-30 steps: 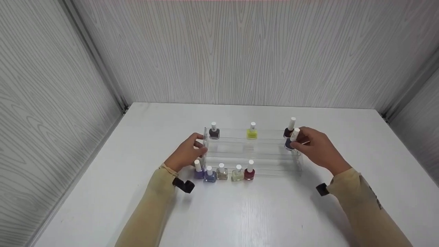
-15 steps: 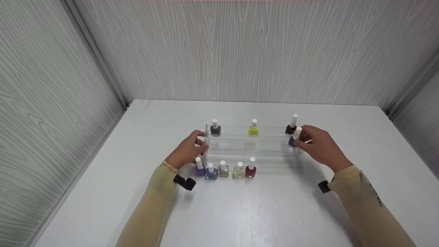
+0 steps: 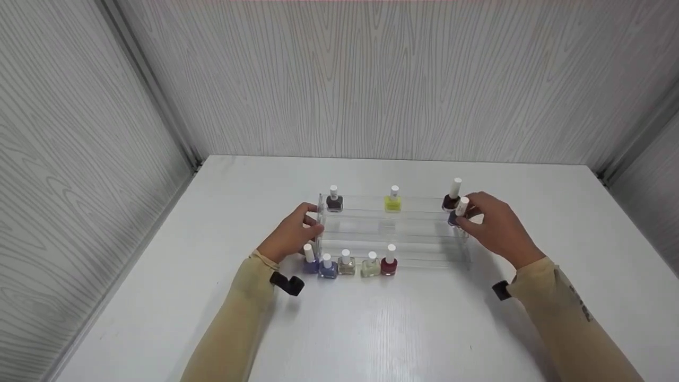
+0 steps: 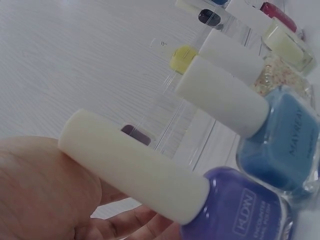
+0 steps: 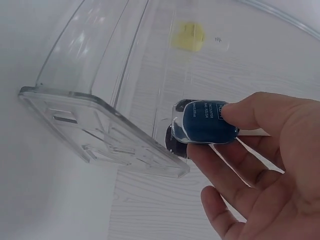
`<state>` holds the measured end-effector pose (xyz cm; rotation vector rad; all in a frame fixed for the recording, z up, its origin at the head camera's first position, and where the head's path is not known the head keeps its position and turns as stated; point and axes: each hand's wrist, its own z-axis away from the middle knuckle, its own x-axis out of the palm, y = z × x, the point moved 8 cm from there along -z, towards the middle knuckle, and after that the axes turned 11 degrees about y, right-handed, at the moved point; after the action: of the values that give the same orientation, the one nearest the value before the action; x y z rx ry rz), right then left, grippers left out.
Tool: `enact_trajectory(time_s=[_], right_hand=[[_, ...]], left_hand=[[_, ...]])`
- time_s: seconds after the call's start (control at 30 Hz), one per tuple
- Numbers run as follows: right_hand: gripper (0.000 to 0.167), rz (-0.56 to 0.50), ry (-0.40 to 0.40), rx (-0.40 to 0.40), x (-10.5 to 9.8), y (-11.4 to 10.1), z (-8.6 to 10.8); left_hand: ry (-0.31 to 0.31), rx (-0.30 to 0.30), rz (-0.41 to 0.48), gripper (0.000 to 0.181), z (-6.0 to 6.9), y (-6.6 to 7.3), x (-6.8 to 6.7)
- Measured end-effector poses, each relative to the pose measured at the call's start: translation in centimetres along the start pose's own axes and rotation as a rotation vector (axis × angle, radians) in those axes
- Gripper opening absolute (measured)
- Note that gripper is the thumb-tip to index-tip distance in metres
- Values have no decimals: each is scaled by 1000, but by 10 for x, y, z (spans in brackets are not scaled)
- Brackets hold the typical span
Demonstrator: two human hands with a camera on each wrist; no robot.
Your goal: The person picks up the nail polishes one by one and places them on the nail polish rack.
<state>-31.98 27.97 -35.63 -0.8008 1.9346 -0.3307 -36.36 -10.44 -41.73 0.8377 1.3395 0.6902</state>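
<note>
A clear acrylic tiered rack (image 3: 390,233) stands on the table. My left hand (image 3: 290,232) holds its left end panel, thumb in front. My right hand (image 3: 490,225) pinches a dark blue nail polish bottle (image 5: 210,121) with a white cap, at the rack's right end. That bottle is tilted, just in front of a dark nail polish bottle (image 3: 450,202) on the top tier. A yellow bottle (image 3: 392,203) and a dark grey bottle (image 3: 334,203) also stand on the top tier. Whether the pinched bottle touches a tier is unclear.
Along the rack's front left are a purple bottle (image 4: 240,207), a blue bottle (image 4: 280,142), a glitter bottle (image 3: 346,266), a pale green bottle (image 3: 370,268) and a red bottle (image 3: 389,266). A grey wood-grain wall (image 3: 371,79) rises behind the white table (image 3: 403,329).
The right hand has shifted slightly to the right with the dark blue nail polish bottle. The left hand stays on the rack's end. The head view has moved a little.
</note>
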Motion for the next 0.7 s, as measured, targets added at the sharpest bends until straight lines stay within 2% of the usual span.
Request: enact_trajectory(time_s=[0.23, 0.5, 0.7], right_hand=[[24, 39, 32, 3, 0, 2, -2], [21, 90, 80, -100, -3, -2, -3], [23, 80, 41, -97, 3, -1, -5]], left_hand=[[-5, 8, 4, 54, -1, 1, -1], [-8, 15, 11, 52, -2, 4, 1], [-13, 1, 13, 54, 1, 3, 0]])
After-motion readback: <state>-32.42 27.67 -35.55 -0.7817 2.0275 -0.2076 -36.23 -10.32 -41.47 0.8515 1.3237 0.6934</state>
